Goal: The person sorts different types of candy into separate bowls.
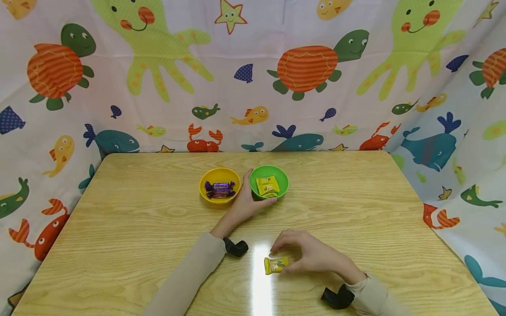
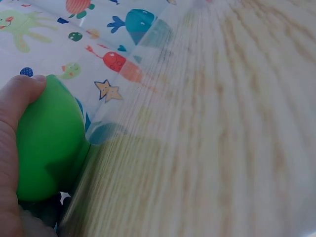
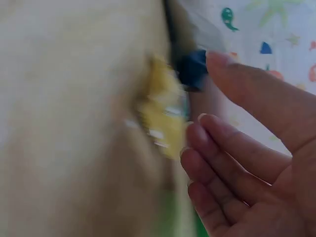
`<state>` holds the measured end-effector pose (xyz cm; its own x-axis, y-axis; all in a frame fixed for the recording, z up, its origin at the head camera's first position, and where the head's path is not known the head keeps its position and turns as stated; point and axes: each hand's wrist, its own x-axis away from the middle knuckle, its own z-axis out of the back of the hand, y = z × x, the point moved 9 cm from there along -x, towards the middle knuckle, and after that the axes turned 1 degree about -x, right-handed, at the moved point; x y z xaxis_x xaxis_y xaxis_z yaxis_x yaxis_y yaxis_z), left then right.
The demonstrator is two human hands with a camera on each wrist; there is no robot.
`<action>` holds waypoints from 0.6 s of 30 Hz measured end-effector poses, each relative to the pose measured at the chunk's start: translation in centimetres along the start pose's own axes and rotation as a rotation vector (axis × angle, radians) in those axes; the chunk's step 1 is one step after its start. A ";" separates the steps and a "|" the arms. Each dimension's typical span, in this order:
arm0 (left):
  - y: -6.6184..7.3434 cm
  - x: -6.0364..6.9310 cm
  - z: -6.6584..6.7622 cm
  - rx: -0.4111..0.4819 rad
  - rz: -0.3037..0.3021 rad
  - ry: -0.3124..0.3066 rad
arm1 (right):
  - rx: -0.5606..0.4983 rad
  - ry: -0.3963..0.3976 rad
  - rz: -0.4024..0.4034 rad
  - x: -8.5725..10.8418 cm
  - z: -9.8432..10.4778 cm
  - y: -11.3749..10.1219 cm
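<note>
My left hand (image 1: pixel 244 201) holds a green bowl (image 1: pixel 282 179), its thumb along the near side and its fingers at the left side. Small yellow packets (image 1: pixel 268 186) lie inside that bowl. In the left wrist view, the thumb presses against the green bowl (image 2: pixel 52 143). My right hand (image 1: pixel 314 253) hovers low over the table, thumb and fingers curved and spread around a yellow wrapped candy (image 1: pixel 275 265). The right wrist view shows the candy (image 3: pixel 165 116), blurred, a little beyond the parted fingertips; contact is not seen there.
A yellow bowl (image 1: pixel 219 174) with purple-wrapped candies (image 1: pixel 220 189) stands just left of the left hand. The wooden table (image 1: pixel 130 228) ends at the back against a curtain (image 1: pixel 245 52) printed with sea animals, which also hangs along both sides.
</note>
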<state>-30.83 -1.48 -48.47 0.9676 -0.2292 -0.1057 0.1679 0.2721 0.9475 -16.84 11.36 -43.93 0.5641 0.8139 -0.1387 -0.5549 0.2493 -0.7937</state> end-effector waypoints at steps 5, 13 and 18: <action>0.0 0.0 0.0 0.004 0.004 -0.002 | -0.072 0.001 -0.025 0.5 -1.4 1.1; 0.2 0.0 0.1 -0.001 0.009 -0.002 | -0.062 0.051 0.025 0.5 -1.1 0.7; 0.3 -0.1 0.0 0.001 0.004 -0.001 | -0.054 0.059 0.038 0.7 -1.3 1.1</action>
<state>-30.88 -1.43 -48.21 0.9682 -0.2287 -0.1013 0.1634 0.2717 0.9484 -16.25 11.50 -45.70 0.5789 0.7897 -0.2031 -0.5442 0.1887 -0.8175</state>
